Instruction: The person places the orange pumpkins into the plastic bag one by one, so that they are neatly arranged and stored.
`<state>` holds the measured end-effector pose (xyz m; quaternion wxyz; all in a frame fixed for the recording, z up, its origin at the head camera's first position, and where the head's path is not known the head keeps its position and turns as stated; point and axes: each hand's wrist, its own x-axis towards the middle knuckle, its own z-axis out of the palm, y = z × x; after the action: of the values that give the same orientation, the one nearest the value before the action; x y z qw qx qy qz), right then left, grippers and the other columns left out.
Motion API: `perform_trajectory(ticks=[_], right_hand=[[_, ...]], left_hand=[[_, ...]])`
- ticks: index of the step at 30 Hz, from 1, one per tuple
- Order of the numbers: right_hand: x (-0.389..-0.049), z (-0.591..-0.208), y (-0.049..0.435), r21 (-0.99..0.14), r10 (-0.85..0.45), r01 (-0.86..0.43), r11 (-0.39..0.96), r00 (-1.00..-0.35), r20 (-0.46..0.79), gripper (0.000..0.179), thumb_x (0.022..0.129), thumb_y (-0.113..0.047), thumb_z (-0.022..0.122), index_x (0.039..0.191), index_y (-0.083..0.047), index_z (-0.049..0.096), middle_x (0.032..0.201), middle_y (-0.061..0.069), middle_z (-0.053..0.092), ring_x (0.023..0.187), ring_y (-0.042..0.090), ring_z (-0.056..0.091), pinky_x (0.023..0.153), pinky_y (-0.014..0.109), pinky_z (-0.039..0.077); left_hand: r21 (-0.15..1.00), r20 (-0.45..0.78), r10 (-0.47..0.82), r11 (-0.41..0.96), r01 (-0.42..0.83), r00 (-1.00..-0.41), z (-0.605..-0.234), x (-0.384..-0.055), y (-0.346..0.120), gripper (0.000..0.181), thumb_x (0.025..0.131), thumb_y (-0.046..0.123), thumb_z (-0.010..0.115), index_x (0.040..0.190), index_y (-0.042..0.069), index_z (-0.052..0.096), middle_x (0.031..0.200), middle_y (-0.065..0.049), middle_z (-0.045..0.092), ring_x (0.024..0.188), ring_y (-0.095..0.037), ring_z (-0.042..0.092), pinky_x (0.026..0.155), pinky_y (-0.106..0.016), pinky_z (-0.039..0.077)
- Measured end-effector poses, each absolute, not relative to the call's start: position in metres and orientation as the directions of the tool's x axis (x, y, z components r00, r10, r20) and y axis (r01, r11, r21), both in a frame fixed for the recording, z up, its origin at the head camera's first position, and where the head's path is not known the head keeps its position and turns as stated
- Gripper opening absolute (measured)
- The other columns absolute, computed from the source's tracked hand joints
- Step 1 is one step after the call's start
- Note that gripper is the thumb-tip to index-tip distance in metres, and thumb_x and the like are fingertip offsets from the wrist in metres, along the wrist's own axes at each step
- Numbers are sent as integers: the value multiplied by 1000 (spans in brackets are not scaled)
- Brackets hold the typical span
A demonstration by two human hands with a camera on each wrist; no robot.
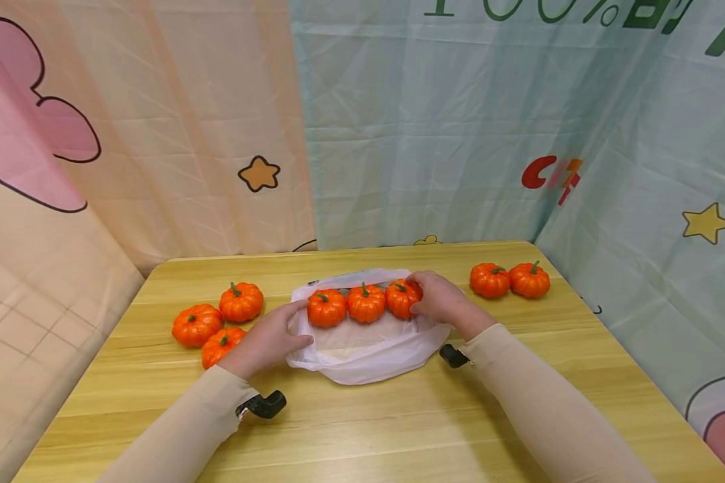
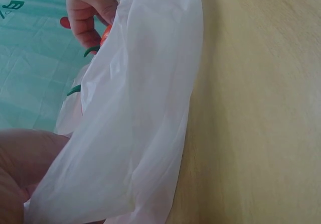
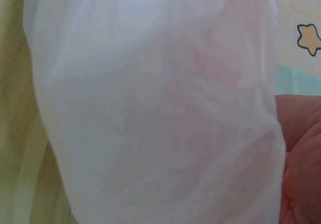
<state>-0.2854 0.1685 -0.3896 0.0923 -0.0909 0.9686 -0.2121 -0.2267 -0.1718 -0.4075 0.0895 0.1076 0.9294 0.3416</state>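
Three small orange pumpkins with green stems lie in a row in a white plastic bag (image 1: 362,367), whose mouth is spread wide. My right hand (image 1: 441,298) grips the right-hand pumpkin (image 1: 401,300) with thumb and fingers. At the bag's left side, my left hand (image 1: 272,339) has its thumb and fingers spread, the fingertips at the left pumpkin (image 1: 327,308). Between those two sits the middle pumpkin (image 1: 366,303). In the left wrist view the bag (image 2: 145,98) hides most of the pumpkins. The bag's side (image 3: 150,108) fills much of the right wrist view.
On the wooden table (image 1: 350,436), several more pumpkins lie outside the bag. Three, including one pumpkin (image 1: 242,302), are grouped at the left, partly behind my left hand. Two, including another pumpkin (image 1: 529,280), sit at the back right. Printed curtains (image 1: 399,134) stand behind the table.
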Motion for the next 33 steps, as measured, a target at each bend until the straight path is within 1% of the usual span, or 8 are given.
perform_trajectory(ticks=[6,15,33], right_hand=[[-286,-389,168,-430,-209,-128,894,-967,-147,64,92,-12,80,150,-7,54,157,18,51,141,39,52,121,56,40],[-285,-389,168,-442,-207,-126,888,-968,-141,63,91,-10,81,148,-6,56,155,20,52,139,39,53,121,57,41],[-285,-387,169,-424,-219,-143,894,-966,-137,62,92,-9,79,149,-6,56,155,21,52,140,40,52,121,56,40]], left_hand=[[652,-81,272,742,155,-959,-409,-227,-172,75,94,21,79,160,8,44,161,-22,47,146,-44,47,120,-63,38],[646,-90,265,749,146,-960,-408,-226,-172,75,95,22,79,160,9,44,161,-22,47,145,-44,48,120,-63,38],[643,-91,264,752,146,-960,-408,-225,-172,75,95,22,78,160,9,44,161,-23,47,143,-43,49,119,-63,39]])
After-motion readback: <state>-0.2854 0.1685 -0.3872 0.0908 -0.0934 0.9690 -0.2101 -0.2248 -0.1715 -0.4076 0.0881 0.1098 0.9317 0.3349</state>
